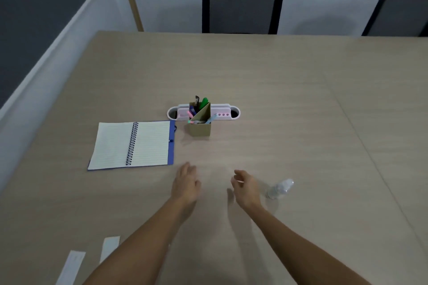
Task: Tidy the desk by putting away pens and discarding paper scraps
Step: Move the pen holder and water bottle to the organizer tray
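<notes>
Near edge, left: two paper scraps (92,259) flat on desk (278,90), one partly hidden under left forearm.
Left hand (186,184): over bare desk, fingers loosely extended, holding nothing.
Right hand (246,188): beside it, fingers curled and apart, empty.
Clear plastic bottle (279,188): lying just right of right hand; label unreadable.
Spiral notebook (132,144): open, lined pages blank, blue cover, left of centre.
Cardboard pen holder (200,121): pens (203,103) standing inside, close to notebook's far right corner.
White-pink desk organiser (222,112): directly behind holder.
Two black mesh chairs (243,4): beyond far edge.
</notes>
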Motion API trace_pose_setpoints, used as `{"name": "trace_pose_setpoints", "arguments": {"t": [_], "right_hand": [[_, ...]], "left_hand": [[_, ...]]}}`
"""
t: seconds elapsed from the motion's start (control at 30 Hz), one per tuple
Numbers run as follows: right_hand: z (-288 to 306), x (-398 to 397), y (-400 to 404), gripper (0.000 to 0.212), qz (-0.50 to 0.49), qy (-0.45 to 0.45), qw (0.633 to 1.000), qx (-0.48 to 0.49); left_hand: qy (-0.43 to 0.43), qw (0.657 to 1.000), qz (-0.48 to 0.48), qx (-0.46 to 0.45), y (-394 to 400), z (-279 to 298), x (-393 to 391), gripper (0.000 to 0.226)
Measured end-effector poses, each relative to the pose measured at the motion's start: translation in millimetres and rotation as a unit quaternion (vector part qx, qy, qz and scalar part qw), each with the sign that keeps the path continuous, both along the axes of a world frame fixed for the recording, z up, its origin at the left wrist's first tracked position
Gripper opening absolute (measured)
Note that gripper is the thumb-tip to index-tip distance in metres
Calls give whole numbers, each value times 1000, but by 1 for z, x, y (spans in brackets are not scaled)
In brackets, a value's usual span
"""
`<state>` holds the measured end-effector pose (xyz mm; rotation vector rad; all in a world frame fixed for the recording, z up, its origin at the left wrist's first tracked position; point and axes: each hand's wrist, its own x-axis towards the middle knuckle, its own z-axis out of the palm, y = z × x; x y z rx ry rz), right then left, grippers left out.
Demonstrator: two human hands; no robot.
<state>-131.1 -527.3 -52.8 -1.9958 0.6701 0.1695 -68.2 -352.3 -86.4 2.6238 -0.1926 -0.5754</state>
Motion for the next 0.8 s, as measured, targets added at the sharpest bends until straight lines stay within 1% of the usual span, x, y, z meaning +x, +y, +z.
{"name": "trace_pose_setpoints", "arguments": {"t": [0.07, 0.13, 0.2, 0.23, 0.27, 0.3, 0.33, 0.37, 0.4, 0.43, 0.53, 0.57, 0.63, 0.8], "right_hand": [[-8, -33, -7, 27, -37, -7, 999, 0], [-17, -61, -15, 21, -84, -2, 996, -2], [-25, -81, -24, 12, -167, 17, 986, 23], [-27, -86, -28, 11, -220, 24, 974, 41], [-28, -89, -33, 15, -266, 25, 963, 44], [-28, -89, -38, 25, -295, 20, 955, 33], [-27, -87, -43, 37, -304, 12, 952, 19], [-26, -82, -48, 46, -303, -3, 953, 9], [-26, -75, -53, 51, -295, -16, 955, 1], [-26, -67, -56, 50, -283, -21, 959, -11], [-27, -37, -59, 36, -250, -8, 968, -33], [-27, -24, -57, 35, -234, -5, 972, -33], [-23, 8, -49, 37, -189, -6, 981, -37], [-13, 106, -26, 39, -80, -61, 994, -34]], "left_hand": [[-3, 997, -58, 56, 4, -12, -15, 66], [2, 993, -77, 85, 7, -24, -22, 71], [-10, 992, -76, 97, 8, -36, -24, 72], [-24, 992, -76, 103, 8, -41, -25, 72], [-43, 990, -75, 109, 8, -45, -27, 72], [-68, 988, -73, 116, 7, -47, -29, 72], [-92, 986, -70, 121, 6, -49, -32, 72], [-114, 984, -68, 123, 5, -50, -34, 71], [-133, 981, -67, 123, 5, -53, -36, 70], [-149, 979, -65, 123, 5, -56, -37, 69], [-164, 978, -56, 117, 6, -62, -37, 70], [-164, 978, -53, 114, 6, -63, -37, 71], [-163, 980, -48, 107, 5, -64, -38, 72], [-175, 979, -39, 100, 6, -66, -38, 71]]}}
